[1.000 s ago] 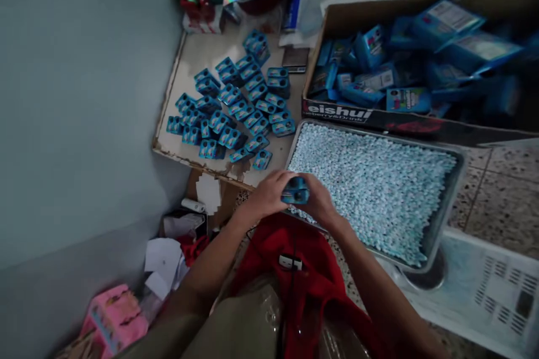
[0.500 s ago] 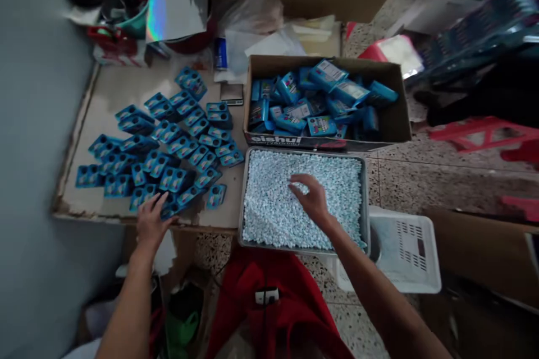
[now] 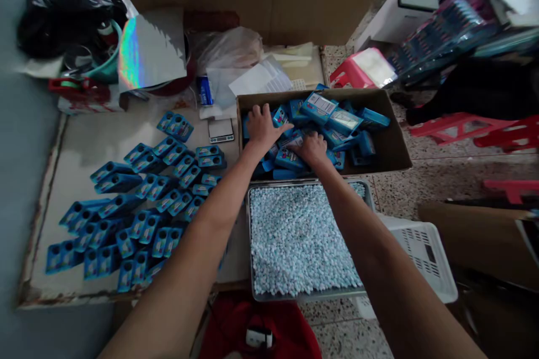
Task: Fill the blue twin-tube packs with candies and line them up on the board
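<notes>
Both my hands are inside a cardboard box (image 3: 400,148) heaped with small blue packs (image 3: 320,107). My left hand (image 3: 263,128) is at the box's left side, thumb and fingers spread over the packs. To its right, my right hand (image 3: 312,150) touches the packs near the middle, with thumb and fingers apart; whether it grips one is not plain. Just in front of the box lies a metal tray (image 3: 251,269) full of small pale blue and white pieces (image 3: 301,241). Blue packs with paired round holes (image 3: 154,227) stand in groups on the table, partly hidden by my left forearm.
A small scale (image 3: 221,130) and a blue can-like item (image 3: 205,91) sit left of the box. Behind them are papers (image 3: 261,77) and a plastic bag (image 3: 229,53). A white basket (image 3: 438,280) is right of the tray, and a pink stool (image 3: 349,74) stands beyond the box.
My left hand has left the packs on the table and moved to the box. My right hand has moved from above the tray into the box. The view has shifted.
</notes>
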`<state>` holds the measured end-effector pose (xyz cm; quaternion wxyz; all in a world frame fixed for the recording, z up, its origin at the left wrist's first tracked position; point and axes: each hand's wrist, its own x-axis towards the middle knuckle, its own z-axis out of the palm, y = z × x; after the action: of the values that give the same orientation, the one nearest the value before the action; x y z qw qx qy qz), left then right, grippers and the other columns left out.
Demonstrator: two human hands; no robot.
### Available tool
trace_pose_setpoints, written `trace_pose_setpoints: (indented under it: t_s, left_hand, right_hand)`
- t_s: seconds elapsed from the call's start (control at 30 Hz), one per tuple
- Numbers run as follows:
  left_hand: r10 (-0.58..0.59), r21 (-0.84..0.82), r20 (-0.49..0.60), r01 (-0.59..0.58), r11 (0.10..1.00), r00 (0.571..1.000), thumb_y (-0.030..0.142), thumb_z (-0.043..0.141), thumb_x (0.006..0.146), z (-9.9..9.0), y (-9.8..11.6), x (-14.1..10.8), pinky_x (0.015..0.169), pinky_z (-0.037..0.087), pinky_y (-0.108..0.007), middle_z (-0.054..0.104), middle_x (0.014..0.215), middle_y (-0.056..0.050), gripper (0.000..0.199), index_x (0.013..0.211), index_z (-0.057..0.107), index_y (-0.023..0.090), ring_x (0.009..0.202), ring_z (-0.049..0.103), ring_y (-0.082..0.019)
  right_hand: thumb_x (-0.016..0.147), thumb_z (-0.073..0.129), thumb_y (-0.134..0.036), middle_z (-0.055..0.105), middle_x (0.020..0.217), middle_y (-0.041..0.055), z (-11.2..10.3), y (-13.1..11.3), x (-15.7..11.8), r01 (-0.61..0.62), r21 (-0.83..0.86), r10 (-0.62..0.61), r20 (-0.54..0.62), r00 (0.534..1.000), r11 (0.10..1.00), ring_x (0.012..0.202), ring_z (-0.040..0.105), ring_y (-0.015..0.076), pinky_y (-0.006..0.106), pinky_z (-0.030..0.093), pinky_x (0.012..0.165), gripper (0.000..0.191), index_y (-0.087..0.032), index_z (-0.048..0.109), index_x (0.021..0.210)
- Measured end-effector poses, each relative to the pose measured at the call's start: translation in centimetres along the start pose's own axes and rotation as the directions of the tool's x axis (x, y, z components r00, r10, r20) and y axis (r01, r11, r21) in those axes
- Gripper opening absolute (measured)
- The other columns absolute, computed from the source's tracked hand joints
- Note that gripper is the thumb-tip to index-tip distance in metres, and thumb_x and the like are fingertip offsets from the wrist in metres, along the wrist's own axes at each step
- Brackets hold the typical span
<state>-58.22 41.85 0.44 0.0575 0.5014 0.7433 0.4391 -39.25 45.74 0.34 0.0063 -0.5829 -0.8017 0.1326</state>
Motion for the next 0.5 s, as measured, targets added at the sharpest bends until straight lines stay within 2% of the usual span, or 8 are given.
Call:
trace_pose_setpoints:
  t_s: [0.07, 0.1, 0.17, 0.23, 0.3, 0.4, 0.5]
  left_hand:
    - [-0.096, -0.015, 0.046, 0.097, 0.995, 0.994, 0.05, 0.101, 0.063, 4.4, -0.4, 1.7, 0.098, 0.054, -0.06, 0.065, 0.122, -0.021, 0.06, 0.102, 0.069, 0.017, 0.12, 0.06, -0.047]
    - [-0.147, -0.019, 0.071, 0.149, 0.989, 0.987, 0.044, 0.103, 0.061, 5.5, -0.8, 1.8, 0.097, 0.054, -0.062, 0.065, 0.122, -0.021, 0.058, 0.1, 0.069, 0.018, 0.12, 0.06, -0.048]
    - [-0.219, -0.038, 0.127, 0.225, 0.974, 0.967, 0.032, 0.104, 0.059, 5.7, -1.8, 1.1, 0.097, 0.054, -0.062, 0.065, 0.117, -0.017, 0.056, 0.103, 0.071, 0.019, 0.116, 0.061, -0.046]
    - [-0.213, -0.079, 0.17, 0.229, 0.97, 0.962, 0.023, 0.102, 0.061, 4.4, -2.6, -0.1, 0.098, 0.056, -0.058, 0.066, 0.108, -0.012, 0.059, 0.113, 0.072, 0.022, 0.109, 0.064, -0.039]
    - [-0.138, -0.12, 0.169, 0.159, 0.98, 0.976, 0.018, 0.097, 0.067, 2.4, -2.9, -1.3, 0.099, 0.057, -0.052, 0.066, 0.106, -0.008, 0.061, 0.122, 0.072, 0.025, 0.105, 0.066, -0.033]
    - [-0.021, -0.133, 0.079, 0.031, 0.991, 0.997, 0.014, 0.091, 0.074, -0.5, -2.3, -2.6, 0.103, 0.057, -0.049, 0.066, 0.121, -0.009, 0.067, 0.134, 0.067, 0.029, 0.111, 0.067, -0.031]
    - [0.038, -0.153, -0.021, -0.041, 0.987, 0.999, 0.018, 0.094, 0.072, -3.3, -1.3, -3.4, 0.111, 0.056, -0.051, 0.065, 0.135, -0.01, 0.08, 0.144, 0.059, 0.028, 0.124, 0.066, -0.032]
  right_hand:
    - [0.09, 0.075, -0.059, 0.069, 0.124, 0.0298, 0.2, 0.3, -0.2, -0.021, 0.034, 0.022, -0.009, 1.0, 0.999, 0.122, 0.062, 0.0418, 0.061, 0.048, 0.104, 0.053, -0.009, 0.072, 0.105]
    - [0.089, 0.076, -0.058, 0.072, 0.119, 0.0261, 0.1, 0.6, -0.5, -0.035, 0.062, 0.036, -0.007, 0.999, 0.997, 0.118, 0.064, 0.0391, 0.059, 0.048, 0.103, 0.05, -0.011, 0.072, 0.105]
    - [0.087, 0.079, -0.053, 0.076, 0.107, 0.0176, -0.5, 1.3, -1.3, -0.058, 0.152, 0.059, -0.004, 0.998, 0.987, 0.108, 0.069, 0.0348, 0.053, 0.052, 0.099, 0.044, -0.016, 0.071, 0.11]
    - [0.086, 0.079, -0.048, 0.077, 0.106, 0.0131, -1.1, 1.5, -2.3, -0.045, 0.264, 0.062, -0.055, 0.997, 0.963, 0.104, 0.072, 0.0339, 0.049, 0.056, 0.094, 0.042, -0.022, 0.069, 0.118]
    - [0.088, 0.076, -0.044, 0.077, 0.117, 0.013, -1.7, 1.2, -3.4, 0.015, 0.36, 0.049, -0.17, 0.984, 0.933, 0.111, 0.072, 0.0341, 0.048, 0.058, 0.095, 0.04, -0.024, 0.067, 0.122]
    - [0.09, 0.069, -0.035, 0.075, 0.127, 0.0128, -3.0, 0.1, -4.9, 0.097, 0.451, 0.048, -0.299, 0.953, 0.887, 0.124, 0.07, 0.0324, 0.049, 0.057, 0.107, 0.035, -0.026, 0.067, 0.124]
    - [0.085, 0.066, -0.025, 0.074, 0.131, 0.012, -4.6, -1.0, -6.5, 0.154, 0.535, 0.051, -0.35, 0.935, 0.831, 0.131, 0.067, 0.0315, 0.052, 0.053, 0.115, 0.038, -0.027, 0.067, 0.123]
